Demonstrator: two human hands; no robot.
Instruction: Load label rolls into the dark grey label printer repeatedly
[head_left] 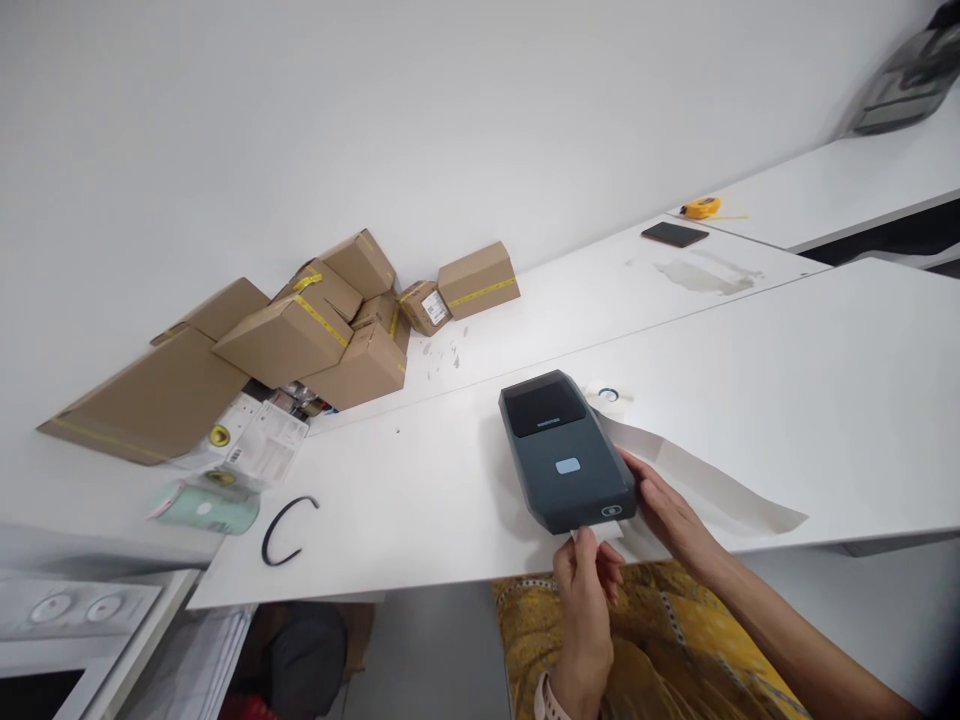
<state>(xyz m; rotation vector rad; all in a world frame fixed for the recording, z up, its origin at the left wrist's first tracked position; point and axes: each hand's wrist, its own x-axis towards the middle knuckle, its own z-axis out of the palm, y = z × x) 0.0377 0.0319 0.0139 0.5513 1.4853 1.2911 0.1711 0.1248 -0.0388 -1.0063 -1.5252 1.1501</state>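
Dark device (566, 445), slip (609, 530) in left grip (586, 590); cardboard boxes (281, 345) piled

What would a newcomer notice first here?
The dark device at the front of the table, the left hand pinching a white slip at its near end and the right hand at its side. Then the cardboard boxes heaped back left, and the yellow tape measure back right.

A boxy, dark-grey plastic device (566, 440) is lying face-up near the front edge of the white table (420, 500); a white paper slip (609, 530) is showing at its near end.
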